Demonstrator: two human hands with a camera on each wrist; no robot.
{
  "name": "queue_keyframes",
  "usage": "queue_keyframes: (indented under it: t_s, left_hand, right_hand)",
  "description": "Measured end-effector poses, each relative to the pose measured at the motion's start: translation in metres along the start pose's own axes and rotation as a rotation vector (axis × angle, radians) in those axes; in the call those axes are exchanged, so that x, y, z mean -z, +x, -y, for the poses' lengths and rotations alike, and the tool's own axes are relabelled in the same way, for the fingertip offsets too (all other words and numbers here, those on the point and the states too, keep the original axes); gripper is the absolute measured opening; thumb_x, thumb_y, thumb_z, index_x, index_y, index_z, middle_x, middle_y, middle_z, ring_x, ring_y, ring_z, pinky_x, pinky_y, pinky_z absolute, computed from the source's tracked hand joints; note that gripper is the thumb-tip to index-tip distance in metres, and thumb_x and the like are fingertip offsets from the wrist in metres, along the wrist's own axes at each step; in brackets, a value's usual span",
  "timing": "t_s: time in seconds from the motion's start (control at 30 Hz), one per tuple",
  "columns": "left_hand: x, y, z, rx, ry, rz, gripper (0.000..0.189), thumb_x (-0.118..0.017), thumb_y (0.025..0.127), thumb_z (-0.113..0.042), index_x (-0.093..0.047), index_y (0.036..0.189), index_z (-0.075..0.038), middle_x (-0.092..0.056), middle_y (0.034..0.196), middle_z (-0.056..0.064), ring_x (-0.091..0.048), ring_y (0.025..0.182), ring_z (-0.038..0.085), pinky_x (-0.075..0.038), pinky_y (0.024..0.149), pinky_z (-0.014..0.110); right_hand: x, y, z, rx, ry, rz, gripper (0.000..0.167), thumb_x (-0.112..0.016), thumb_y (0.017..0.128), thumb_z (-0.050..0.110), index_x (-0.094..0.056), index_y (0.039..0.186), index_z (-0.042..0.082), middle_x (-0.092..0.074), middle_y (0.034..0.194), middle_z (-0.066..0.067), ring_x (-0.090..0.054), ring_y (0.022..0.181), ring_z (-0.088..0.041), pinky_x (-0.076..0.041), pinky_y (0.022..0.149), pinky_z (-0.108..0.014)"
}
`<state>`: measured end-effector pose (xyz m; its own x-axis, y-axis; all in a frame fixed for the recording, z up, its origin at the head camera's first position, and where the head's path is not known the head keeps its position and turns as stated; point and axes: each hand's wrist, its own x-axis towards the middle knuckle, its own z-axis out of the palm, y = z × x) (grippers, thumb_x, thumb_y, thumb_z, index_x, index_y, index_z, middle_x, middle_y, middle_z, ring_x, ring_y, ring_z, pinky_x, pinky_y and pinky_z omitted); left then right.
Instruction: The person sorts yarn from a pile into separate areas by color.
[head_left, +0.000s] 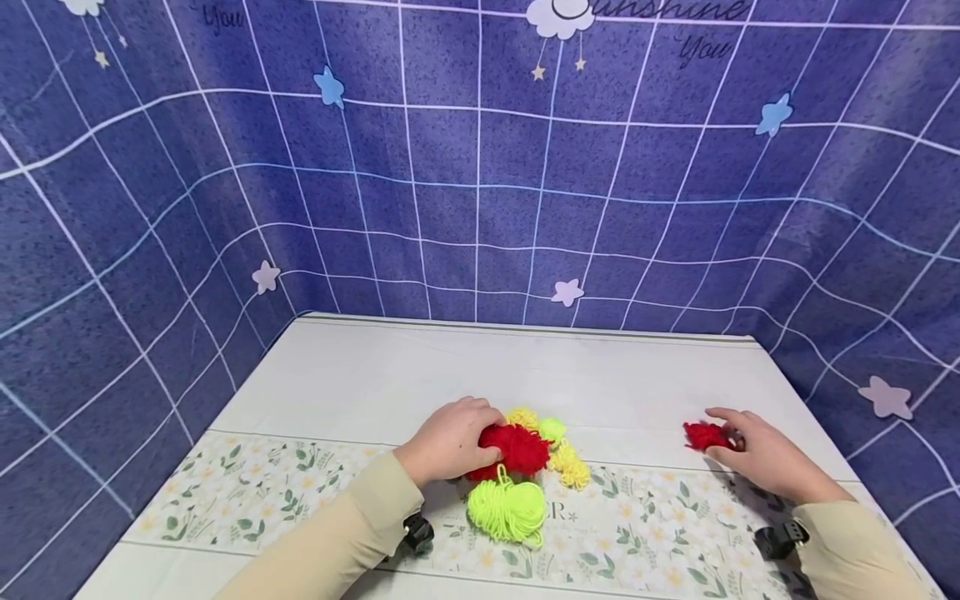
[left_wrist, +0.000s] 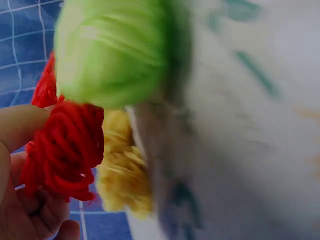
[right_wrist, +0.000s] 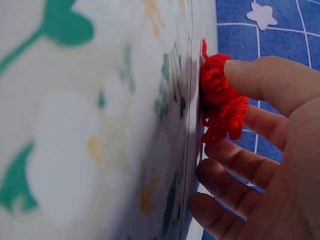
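My left hand (head_left: 453, 437) grips a red yarn bundle (head_left: 522, 450) with thumb and fingers, over a small heap of yarn. In the left wrist view the red yarn (left_wrist: 67, 150) hangs in loops beside the thumb. Just nearer to me lies a bright yellow-green yarn bundle (head_left: 507, 508). Yellow yarn (head_left: 570, 465) and a smaller green yarn ball (head_left: 552, 430) sit behind and to the right. Far to the right, my right hand (head_left: 765, 454) pinches a small red yarn bundle (right_wrist: 222, 97) between thumb and index finger, at the table surface; the other fingers are spread loosely.
The white table (head_left: 360, 358) has a band of printed flowers and leaves (head_left: 645, 525) across it. A blue gridded curtain (head_left: 480, 208) with stars stands behind and on both sides. Dark wrist cameras (head_left: 417, 531) sit on both wrists.
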<state>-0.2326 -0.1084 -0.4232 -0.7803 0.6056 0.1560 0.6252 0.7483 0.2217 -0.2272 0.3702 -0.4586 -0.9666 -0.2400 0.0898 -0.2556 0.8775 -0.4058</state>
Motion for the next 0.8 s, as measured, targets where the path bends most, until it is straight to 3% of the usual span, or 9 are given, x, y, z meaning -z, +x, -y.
queue_keyframes:
  t_s: [0.23, 0.47, 0.63, 0.8]
  left_hand:
    - [0.016, 0.022, -0.023, -0.041, 0.039, -0.035, 0.032, -0.072, 0.088, -0.033, -0.072, 0.116, -0.018, -0.066, 0.107, -0.006, -0.06, 0.098, 0.016, -0.05, 0.087, 0.033]
    - [0.024, 0.051, -0.052, -0.04, 0.095, -0.021, 0.034, -0.071, 0.091, -0.037, -0.071, 0.12, -0.019, -0.066, 0.109, -0.006, -0.059, 0.099, 0.015, -0.05, 0.086, 0.034]
    - [0.019, 0.077, -0.076, -0.025, 0.125, -0.009, 0.033, -0.07, 0.091, -0.038, -0.072, 0.119, -0.02, -0.067, 0.107, -0.007, -0.06, 0.099, 0.015, -0.05, 0.084, 0.033]
    - [0.001, 0.103, -0.098, 0.023, 0.114, 0.012, 0.031, -0.07, 0.091, -0.04, -0.072, 0.116, -0.023, -0.067, 0.104, -0.009, -0.059, 0.094, 0.014, -0.049, 0.079, 0.033]
  right_hand:
    - [0.0, -0.001, -0.003, 0.011, -0.006, -0.012, 0.068, -0.079, 0.089, 0.033, -0.052, 0.141, -0.001, -0.061, 0.103, -0.009, -0.055, 0.083, -0.018, -0.047, 0.069, -0.04]
    - [0.001, 0.0, -0.002, 0.015, -0.007, -0.021, 0.067, -0.078, 0.089, 0.032, -0.051, 0.14, -0.003, -0.061, 0.103, -0.011, -0.055, 0.083, -0.02, -0.047, 0.069, -0.04]
    - [0.001, -0.001, -0.001, 0.008, -0.005, -0.013, 0.067, -0.077, 0.09, 0.033, -0.051, 0.14, -0.003, -0.061, 0.104, -0.012, -0.057, 0.085, -0.021, -0.048, 0.07, -0.042]
    - [0.001, -0.002, -0.002, 0.0, -0.002, -0.003, 0.068, -0.078, 0.09, 0.033, -0.051, 0.14, -0.004, -0.061, 0.103, -0.011, -0.056, 0.085, -0.021, -0.048, 0.07, -0.042]
